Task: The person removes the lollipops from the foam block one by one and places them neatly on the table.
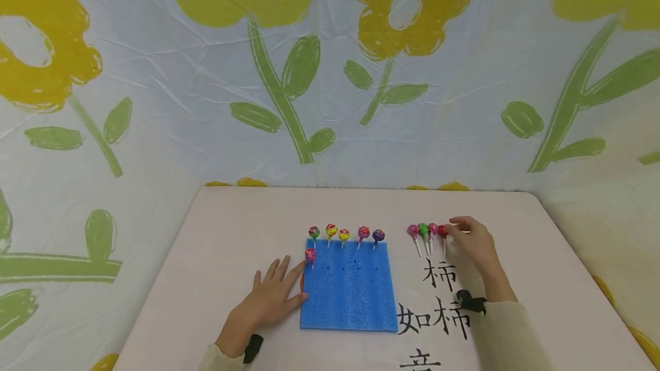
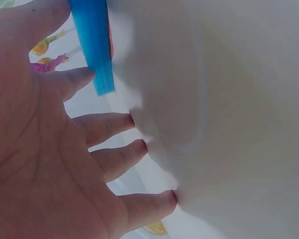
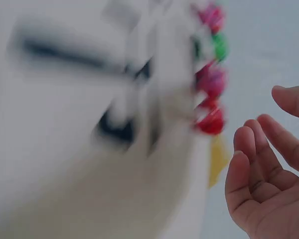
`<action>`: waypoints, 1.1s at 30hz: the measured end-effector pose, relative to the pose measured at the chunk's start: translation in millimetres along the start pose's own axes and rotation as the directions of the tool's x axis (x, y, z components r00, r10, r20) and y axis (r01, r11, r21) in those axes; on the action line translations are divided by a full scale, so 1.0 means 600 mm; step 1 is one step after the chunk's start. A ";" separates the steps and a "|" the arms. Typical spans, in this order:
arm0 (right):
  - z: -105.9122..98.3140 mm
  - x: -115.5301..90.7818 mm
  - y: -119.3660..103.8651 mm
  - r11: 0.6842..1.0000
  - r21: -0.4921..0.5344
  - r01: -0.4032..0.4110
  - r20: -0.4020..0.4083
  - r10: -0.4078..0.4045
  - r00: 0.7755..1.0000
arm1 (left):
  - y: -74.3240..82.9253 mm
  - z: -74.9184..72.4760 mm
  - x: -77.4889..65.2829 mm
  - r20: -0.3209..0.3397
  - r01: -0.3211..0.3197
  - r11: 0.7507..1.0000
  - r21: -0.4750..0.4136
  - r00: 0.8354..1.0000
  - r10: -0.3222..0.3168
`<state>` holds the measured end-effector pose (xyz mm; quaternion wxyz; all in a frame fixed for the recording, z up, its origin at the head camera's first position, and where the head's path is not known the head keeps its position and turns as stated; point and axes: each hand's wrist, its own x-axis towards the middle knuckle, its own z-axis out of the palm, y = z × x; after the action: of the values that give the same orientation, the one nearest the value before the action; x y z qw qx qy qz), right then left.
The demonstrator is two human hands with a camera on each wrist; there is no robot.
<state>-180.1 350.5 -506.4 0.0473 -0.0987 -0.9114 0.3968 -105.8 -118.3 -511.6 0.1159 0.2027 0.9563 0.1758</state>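
Note:
A blue foam block (image 1: 350,296) lies on the table with several wrapped lollipops standing along its far edge, such as a purple one (image 1: 378,236). One pink lollipop (image 1: 310,255) stands nearer, at the block's left side. My left hand (image 1: 270,301) has its fingers spread, with index fingertip and thumb against the block's left edge (image 2: 97,50) and the other fingertips on the table. To the right, several loose lollipops lie in a row: pink, green (image 1: 423,229), pink and red (image 3: 211,121). My right hand (image 1: 476,249) is beside the red one, thumb and fingers apart with nothing between them.
Black brush-style characters (image 1: 439,275) mark the pale tabletop (image 1: 247,216) below the loose lollipops. Small dark holes dot the foam. Behind the table hangs a white cloth (image 1: 330,130) with yellow flowers. Black straps (image 1: 470,302) sit on both wrists.

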 end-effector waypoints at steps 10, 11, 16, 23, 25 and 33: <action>0.042 -0.051 -0.155 0.949 0.198 0.245 0.039 -0.258 0.965 | -0.001 -0.001 0.004 0.010 0.003 1.000 -0.003 1.000 -0.003; 0.050 -0.054 -0.165 0.940 0.220 0.260 0.049 -0.276 0.960 | 0.000 -0.001 0.004 0.010 0.002 1.000 -0.006 1.000 -0.002; 0.088 -0.068 -0.207 0.892 0.335 0.304 0.111 -0.357 0.927 | 0.000 -0.001 0.002 0.012 0.005 1.000 -0.008 1.000 -0.005; 0.120 -0.098 -0.274 0.835 0.461 0.300 0.212 -0.432 0.876 | -0.002 0.000 0.002 0.012 0.014 1.000 0.002 1.000 -0.014; 0.129 -0.102 -0.285 0.824 0.486 0.292 0.242 -0.448 0.861 | -0.002 0.000 0.002 0.010 0.015 1.000 0.003 1.000 -0.015; 0.164 -0.120 -0.322 0.801 0.494 0.338 0.316 -0.528 0.788 | -0.003 0.000 0.003 0.003 0.012 1.000 0.003 1.000 -0.012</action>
<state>-153.7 135.9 -432.6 -0.0474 0.2224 -0.7903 0.5690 -107.9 -118.8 -512.6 0.1183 0.1976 0.9576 0.1731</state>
